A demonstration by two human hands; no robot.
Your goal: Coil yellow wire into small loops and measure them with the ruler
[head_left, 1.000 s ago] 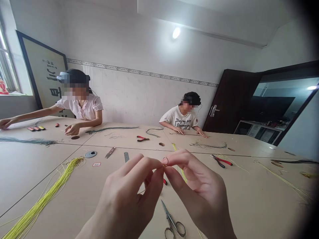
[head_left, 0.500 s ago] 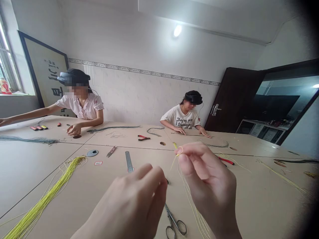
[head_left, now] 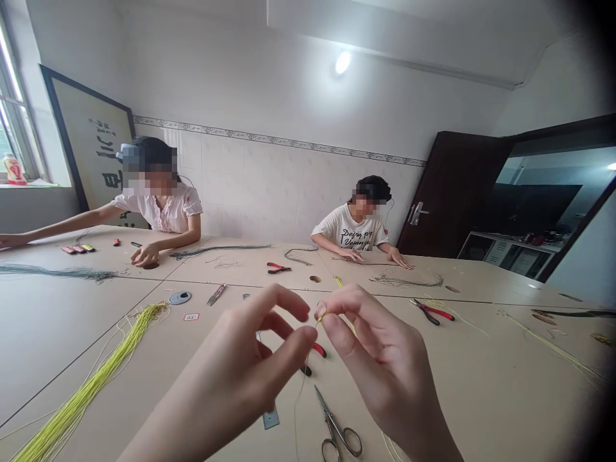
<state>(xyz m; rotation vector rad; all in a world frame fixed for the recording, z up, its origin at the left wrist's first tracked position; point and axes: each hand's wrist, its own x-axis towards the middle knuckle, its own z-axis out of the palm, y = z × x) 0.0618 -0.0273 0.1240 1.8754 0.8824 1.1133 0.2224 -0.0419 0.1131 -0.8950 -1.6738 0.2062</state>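
My left hand (head_left: 255, 359) and my right hand (head_left: 380, 359) are raised close together above the beige table (head_left: 481, 385). The right thumb and forefinger pinch a thin yellow cord (head_left: 321, 314) near its tip. The left thumb and forefinger pinch the same cord just left of it, with the other left fingers spread. Strands of the cord trail down below my hands. Scissors (head_left: 339, 430) lie on the table under the hands. A steel ruler (head_left: 267, 414) and red-handled pliers (head_left: 315, 353) show partly behind my left hand.
A long bundle of yellow cords (head_left: 91, 385) lies at the left. More red pliers (head_left: 430, 311) lie to the right. A round grey disc (head_left: 179, 297) and a small cutter (head_left: 215, 294) lie beyond. Two people (head_left: 158, 199) (head_left: 359, 224) work across the table with dark cords.
My hands parted half a second ago, the right lifting the cord, and have come back together. The left hand now pinches the cord again. The view shifted slightly.
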